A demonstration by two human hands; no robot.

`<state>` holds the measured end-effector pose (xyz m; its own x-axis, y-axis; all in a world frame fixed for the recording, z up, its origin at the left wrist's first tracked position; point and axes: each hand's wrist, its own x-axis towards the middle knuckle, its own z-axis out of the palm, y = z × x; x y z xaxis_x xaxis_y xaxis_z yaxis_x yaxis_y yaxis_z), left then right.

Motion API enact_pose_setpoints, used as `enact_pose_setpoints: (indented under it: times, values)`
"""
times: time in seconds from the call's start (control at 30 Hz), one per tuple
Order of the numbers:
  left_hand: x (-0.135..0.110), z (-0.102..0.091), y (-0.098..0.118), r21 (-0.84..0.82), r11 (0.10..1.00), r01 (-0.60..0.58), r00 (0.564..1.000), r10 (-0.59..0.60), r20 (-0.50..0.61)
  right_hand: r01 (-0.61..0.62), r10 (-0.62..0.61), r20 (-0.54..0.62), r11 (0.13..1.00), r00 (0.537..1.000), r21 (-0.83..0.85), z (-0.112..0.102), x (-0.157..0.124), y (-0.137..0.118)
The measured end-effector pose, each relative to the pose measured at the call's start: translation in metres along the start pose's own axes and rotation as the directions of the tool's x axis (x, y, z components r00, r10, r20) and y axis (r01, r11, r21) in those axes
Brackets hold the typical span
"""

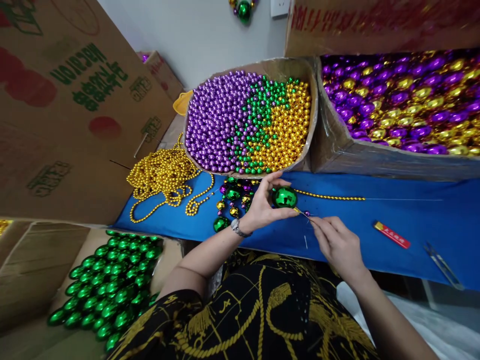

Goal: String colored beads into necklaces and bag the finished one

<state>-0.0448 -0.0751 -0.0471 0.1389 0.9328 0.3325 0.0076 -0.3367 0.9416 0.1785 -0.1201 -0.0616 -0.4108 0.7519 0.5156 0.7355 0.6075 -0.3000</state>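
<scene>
A grey wall [210, 35] rises behind the bead box [313, 100]. Before it, over the blue tabletop [412, 225], the left hand [260, 205] clasps a green ball [285, 197] and the right hand [337, 245] pinches a needle [303, 213].

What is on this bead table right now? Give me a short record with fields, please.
Left hand: holds large green ball
Right hand: pinches thin thread beside the ball
Past the ball: gold bead strand lying on blue table cover
Middle box: small purple, green and gold beads
Right box: larger purple and gold beads
Lower left box: green balls
Loose items: red lighter, gold strand pile
</scene>
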Motion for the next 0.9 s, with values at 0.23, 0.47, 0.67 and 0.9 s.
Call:
enact_pose_setpoints:
  times: [0.23,0.47,0.67,0.9]
  values:
    - [-0.004,0.011,-0.003,-0.017,0.997,-0.077,0.994,0.078,0.074,-0.043,0.048,-0.061,0.996,0.997,0.083,0.005,0.003,-0.008]
    - [0.085,-0.038,0.006,0.708,0.694,-0.129,0.990,0.052,0.130,-0.104,0.109,-0.103,0.993,0.989,0.050,-0.004,0.000,0.009]
    - [0.150,-0.036,-0.021,0.959,0.193,-0.208,0.889,-0.373,0.267,-0.125,0.130,-0.113,0.991,0.985,0.047,-0.006,-0.003,0.012]
    - [0.126,-0.031,-0.005,0.508,0.849,0.147,0.960,-0.246,0.134,-0.167,0.175,-0.108,0.983,0.979,0.076,-0.010,-0.006,0.016]
